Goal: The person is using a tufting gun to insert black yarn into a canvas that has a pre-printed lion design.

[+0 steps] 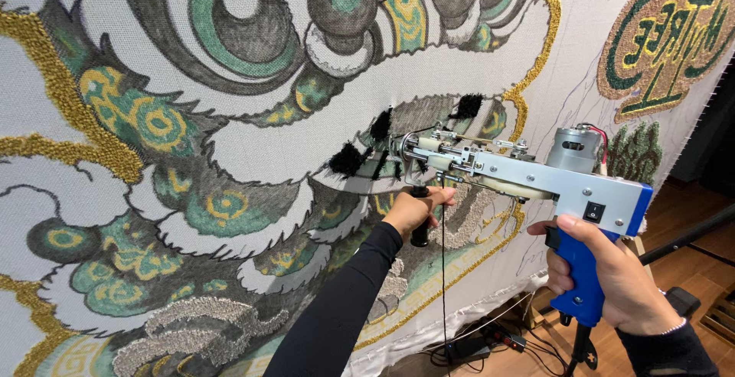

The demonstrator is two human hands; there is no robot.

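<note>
Hands: left [413, 208], right [612, 277] grasping tufting gun [528, 174] | needle tip hidden | cloth [230, 155] cropped

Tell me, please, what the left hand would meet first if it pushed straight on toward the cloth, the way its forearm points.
Probably the stretched tufting cloth: the left hand, gripping the tufting gun's black front handle, sits close before it, near the black yarn tufts. Depth is hard to judge.

cloth [253, 155]: white, green-gold-grey swirls; tufts [348, 159]: black; tufting gun [536, 182]: silver, blue handle; sleeve [344, 308]: black
</note>
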